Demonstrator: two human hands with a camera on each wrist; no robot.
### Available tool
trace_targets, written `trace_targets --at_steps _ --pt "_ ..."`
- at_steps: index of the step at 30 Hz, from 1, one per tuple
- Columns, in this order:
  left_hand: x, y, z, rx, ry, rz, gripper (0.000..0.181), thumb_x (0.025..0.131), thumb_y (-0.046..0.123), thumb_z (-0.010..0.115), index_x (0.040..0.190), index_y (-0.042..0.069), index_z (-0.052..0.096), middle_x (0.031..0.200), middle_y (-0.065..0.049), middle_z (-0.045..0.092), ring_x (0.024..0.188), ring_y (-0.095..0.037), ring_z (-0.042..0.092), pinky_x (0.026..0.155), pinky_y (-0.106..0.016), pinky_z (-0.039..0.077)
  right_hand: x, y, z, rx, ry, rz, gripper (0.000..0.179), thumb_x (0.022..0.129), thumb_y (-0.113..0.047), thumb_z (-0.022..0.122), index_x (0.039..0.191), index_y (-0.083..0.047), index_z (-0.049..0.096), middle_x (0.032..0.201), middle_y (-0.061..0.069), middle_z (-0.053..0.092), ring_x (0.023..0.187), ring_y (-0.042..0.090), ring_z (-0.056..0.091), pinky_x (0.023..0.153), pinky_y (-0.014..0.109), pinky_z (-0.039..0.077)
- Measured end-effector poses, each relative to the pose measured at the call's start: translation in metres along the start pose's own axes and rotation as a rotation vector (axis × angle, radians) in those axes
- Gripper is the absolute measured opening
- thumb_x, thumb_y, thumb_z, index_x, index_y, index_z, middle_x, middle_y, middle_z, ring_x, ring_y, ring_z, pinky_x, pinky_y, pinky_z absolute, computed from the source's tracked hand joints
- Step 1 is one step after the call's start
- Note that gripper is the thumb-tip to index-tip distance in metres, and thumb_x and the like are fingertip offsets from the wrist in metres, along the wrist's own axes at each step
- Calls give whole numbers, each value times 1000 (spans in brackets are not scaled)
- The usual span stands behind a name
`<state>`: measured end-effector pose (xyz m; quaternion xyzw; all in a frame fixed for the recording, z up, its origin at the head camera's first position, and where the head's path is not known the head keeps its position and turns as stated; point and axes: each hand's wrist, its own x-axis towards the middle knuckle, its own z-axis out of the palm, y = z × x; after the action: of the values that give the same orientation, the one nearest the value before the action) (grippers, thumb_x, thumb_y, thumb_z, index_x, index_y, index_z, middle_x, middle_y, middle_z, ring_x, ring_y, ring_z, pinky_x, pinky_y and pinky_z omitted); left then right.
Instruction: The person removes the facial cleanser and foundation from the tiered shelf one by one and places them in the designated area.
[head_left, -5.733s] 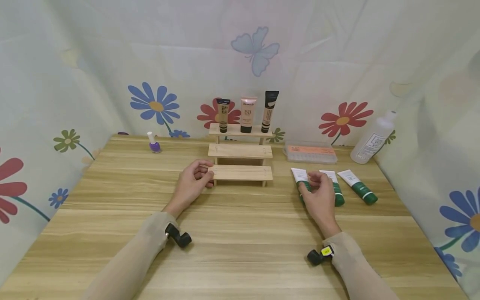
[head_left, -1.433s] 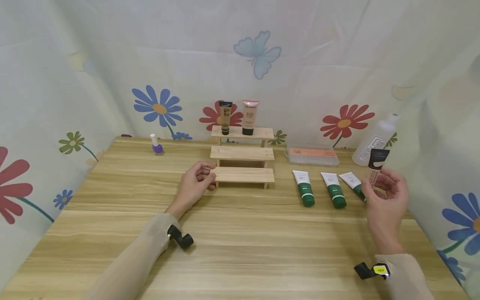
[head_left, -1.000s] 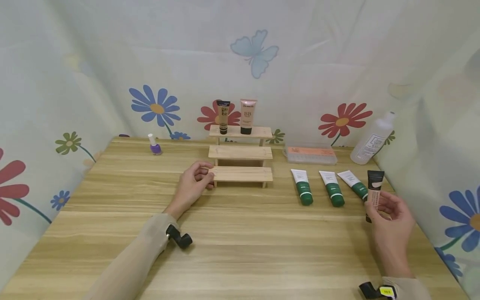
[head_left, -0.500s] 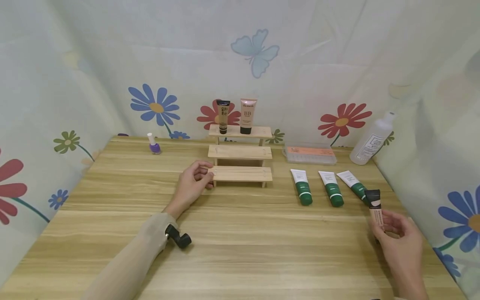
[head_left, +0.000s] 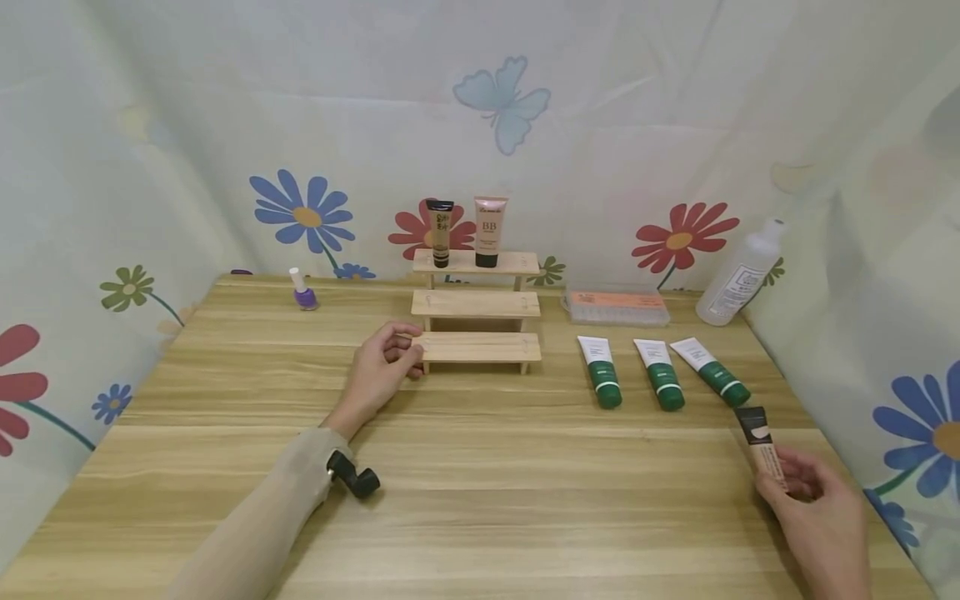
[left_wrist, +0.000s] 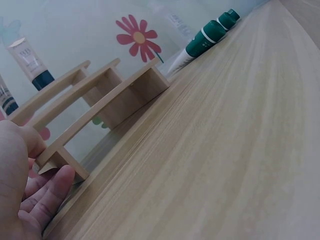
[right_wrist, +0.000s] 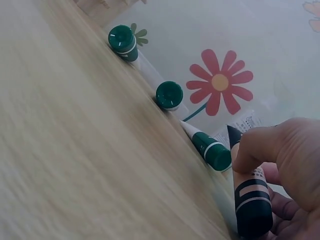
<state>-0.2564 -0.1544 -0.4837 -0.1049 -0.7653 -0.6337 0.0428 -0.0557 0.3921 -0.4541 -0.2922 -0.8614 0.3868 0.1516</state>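
Note:
At the front right, my right hand (head_left: 821, 508) holds a beige squeeze tube (head_left: 765, 454) with a black crimped end between thumb and fingers. The tube is tilted in the head view; whether it touches the table I cannot tell. In the right wrist view, the tube's black cap (right_wrist: 254, 217) points down. My left hand (head_left: 378, 367) grips the left end of the bottom step of a three-step wooden stand (head_left: 480, 346). On its top step stand a gold-and-black tube (head_left: 440, 233) and a pink BB cream tube (head_left: 490, 233).
Three white-and-green tubes (head_left: 600, 372) lie right of the stand. Behind them are a clear plastic case (head_left: 617, 307) with an orange label and a white bottle (head_left: 738, 279). A purple nail polish bottle (head_left: 304, 292) stands at the back left. Patterned cloth hangs behind the table (head_left: 480, 500).
The beige tube has left the stand's top step in my right hand, moving right, then toward the table's front right, tilting as it came down. My left hand has stayed on the stand.

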Motion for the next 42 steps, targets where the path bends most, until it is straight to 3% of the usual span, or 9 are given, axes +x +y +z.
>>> trace_targets --at_steps 6,14,26,30,33,36,39,42 --pt "0 -1 0 10 1 0 26 110 15 73 134 9 69 110 -19 71 87 -27 77 75 -38 73 -1 1 1 -31 -1 -21 50 95 -13 85 142 -1 71 98 -19 68 79 -6 58 65 6 48" --pt "0 1 0 12 0 -3 25 110 14 73 134 9 69 109 -19 72 88 -28 77 75 -38 73 0 4 4 -108 -20 -38 49 96 -16 86 141 -1 72 112 12 76 78 -5 54 63 10 46" --pt "-1 2 0 -3 -5 -6 25 109 14 73 133 9 69 109 -19 72 87 -27 77 76 -38 73 1 5 3 -136 -33 -55 51 98 -18 85 143 1 69 126 22 74 78 -11 50 64 7 44" --pt "-1 3 0 -2 -1 -4 26 109 13 73 134 7 69 109 -19 72 87 -25 77 76 -37 73 2 5 1 -132 -24 -54 58 96 -23 87 146 -1 67 132 26 72 76 -17 47 64 5 43" --pt "-1 3 1 0 4 -5 27 109 13 73 135 6 69 109 -19 72 87 -25 77 76 -37 73 2 4 0 -127 -22 -25 65 96 -30 88 151 -3 64 137 26 69 80 -14 47 65 6 42" --pt "-1 4 1 1 3 -9 26 109 13 73 134 7 69 109 -19 72 87 -25 77 75 -37 73 1 2 1 -93 -1 27 72 97 -39 87 156 -5 60 146 23 63 95 5 58 76 11 44" --pt "-1 4 1 -1 0 -14 25 109 14 73 133 8 69 109 -19 71 87 -26 77 76 -38 73 0 -2 2 -44 64 73 78 98 -43 86 162 -8 55 156 19 57 122 27 57 99 23 49" --pt "-1 3 1 -1 1 -16 25 109 14 73 133 8 69 109 -19 71 87 -27 77 76 -38 73 -3 -5 3 39 165 88 77 99 -39 85 165 -15 53 158 11 55 137 26 53 115 30 48"
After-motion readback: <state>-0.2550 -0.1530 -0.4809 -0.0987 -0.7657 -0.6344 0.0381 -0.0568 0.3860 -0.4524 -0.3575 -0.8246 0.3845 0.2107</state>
